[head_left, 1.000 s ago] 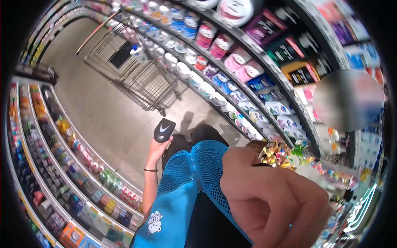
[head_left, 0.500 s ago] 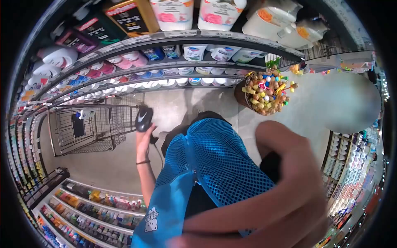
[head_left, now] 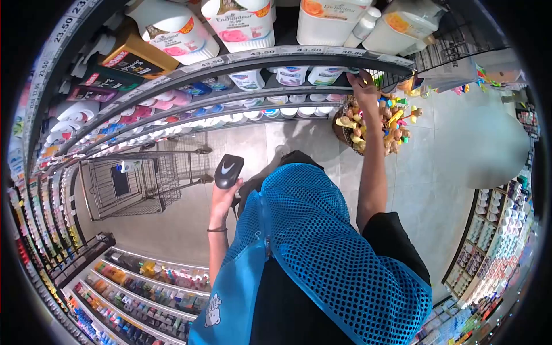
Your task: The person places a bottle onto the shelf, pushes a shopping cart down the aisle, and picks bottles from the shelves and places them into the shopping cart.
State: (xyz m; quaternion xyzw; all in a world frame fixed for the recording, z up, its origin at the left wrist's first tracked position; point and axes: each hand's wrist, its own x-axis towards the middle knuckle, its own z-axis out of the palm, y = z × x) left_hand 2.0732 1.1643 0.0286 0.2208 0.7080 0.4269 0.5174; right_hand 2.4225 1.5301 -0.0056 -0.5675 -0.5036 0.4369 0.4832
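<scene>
In my left hand (head_left: 221, 202) is a black handheld barcode scanner (head_left: 229, 171) with a pale curved mark on top. The fingers are wrapped round its handle, and a dark cord hangs below. My right hand (head_left: 363, 87) reaches forward to the right end of the second shelf, just under the upper shelf's edge. Its fingertips are partly hidden there, beside a small dark item too unclear to name. White lotion-type bottles (head_left: 326, 75) stand on that shelf, left of the right hand.
Large white Enchanteur bottles (head_left: 238, 26) stand on the top shelf above a price strip (head_left: 263, 53). A wire shopping cart (head_left: 132, 187) is at left. Below the right forearm sits a basket (head_left: 343, 129) of wooden massagers. A blurred round shape (head_left: 483, 144) is at right.
My right hand has moved from close in front of the camera out to the shelf's right end. The scanner has shifted slightly right, and the view has tilted with the shelves.
</scene>
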